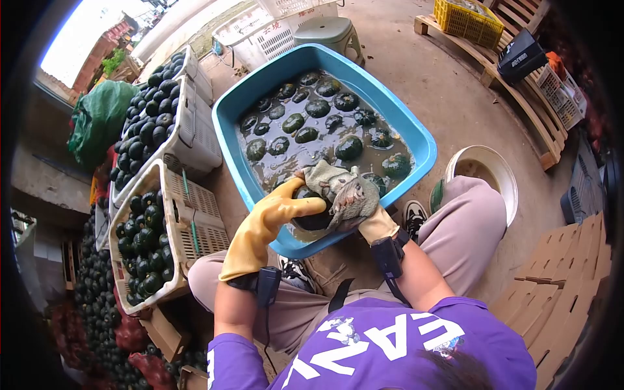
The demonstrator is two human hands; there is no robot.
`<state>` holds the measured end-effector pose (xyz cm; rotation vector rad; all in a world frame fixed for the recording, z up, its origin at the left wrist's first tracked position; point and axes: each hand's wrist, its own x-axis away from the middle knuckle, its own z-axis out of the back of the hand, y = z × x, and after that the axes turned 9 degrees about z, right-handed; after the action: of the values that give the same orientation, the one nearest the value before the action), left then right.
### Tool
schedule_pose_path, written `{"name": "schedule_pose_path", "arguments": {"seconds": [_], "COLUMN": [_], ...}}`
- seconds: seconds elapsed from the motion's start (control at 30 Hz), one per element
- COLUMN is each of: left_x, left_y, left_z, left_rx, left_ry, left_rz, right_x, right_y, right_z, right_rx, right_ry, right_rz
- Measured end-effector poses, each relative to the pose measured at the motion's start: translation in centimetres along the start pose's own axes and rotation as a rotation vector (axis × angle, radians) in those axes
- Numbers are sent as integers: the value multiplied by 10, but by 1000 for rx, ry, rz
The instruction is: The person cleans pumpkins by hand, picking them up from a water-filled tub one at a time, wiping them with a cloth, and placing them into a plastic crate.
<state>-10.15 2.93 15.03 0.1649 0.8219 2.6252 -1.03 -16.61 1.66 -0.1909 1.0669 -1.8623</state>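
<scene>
My left hand [270,220], in a yellow rubber glove, grips a dark green pumpkin [311,221] over the near end of a blue tub [419,140]. My right hand [377,225] wears a glove too, of which mainly the pale cuff shows. It holds a wet grey-green cloth [342,190] against the pumpkin's right side; the cloth hides most of the fingers. Murky brown water fills the tub, and several small round green pumpkins float in it, one pumpkin [349,148] just beyond the cloth.
To the left, white crates [170,247] hold many dark green pumpkins beside a green sack [104,120]. A white bucket [497,162] stands right of my knee. Further right are a wooden pallet [520,97], a yellow crate [469,25] and cardboard [552,292]. Behind the tub is a stool [323,29].
</scene>
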Motion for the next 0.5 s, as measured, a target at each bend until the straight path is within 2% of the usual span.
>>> {"name": "schedule_pose_path", "arguments": {"seconds": [0.03,0.07,0.1,0.13,0.17,0.2,0.23,0.27,0.3,0.33,0.37,0.4,0.43,0.47,0.5], "left_x": [-5,-6,-22,-24,-23,-23,-20,-24,-26,-24,-23,-25,-25,-24,-22], "left_y": [2,-6,18,19,19,27,32,31,27,23,24,28,32,34,34], "left_z": [-2,-25,-14,-24,-34,-37,-30,-20,-12,-11,-9,-5,-1,2,2], "left_rx": [6,437,940,908,879,671,391,292,197,38,6,15,27,114,202], "left_ry": [100,288,267,282,301,362,296,138,-22,-100,-136,-128,-126,-40,42], "left_rz": [-18,371,747,716,683,776,821,858,896,769,728,741,754,744,733], "right_x": [2,5,3,1,0,5,9,6,2,7,4,-3,-10,-10,-5], "right_y": [5,0,-11,-19,-13,-1,12,11,13,15,-9,-19,-27,-30,-23], "right_z": [-4,-6,-2,7,4,-6,-18,-21,-21,-20,1,10,15,14,7], "right_rx": [3,178,351,256,260,-18,-300,-588,-588,-150,288,286,305,319,391], "right_ry": [4,-7,-16,219,220,254,285,317,257,136,13,11,2,-10,149], "right_rz": [7,-138,-286,15,23,93,161,227,224,211,196,203,117,23,-10]}}
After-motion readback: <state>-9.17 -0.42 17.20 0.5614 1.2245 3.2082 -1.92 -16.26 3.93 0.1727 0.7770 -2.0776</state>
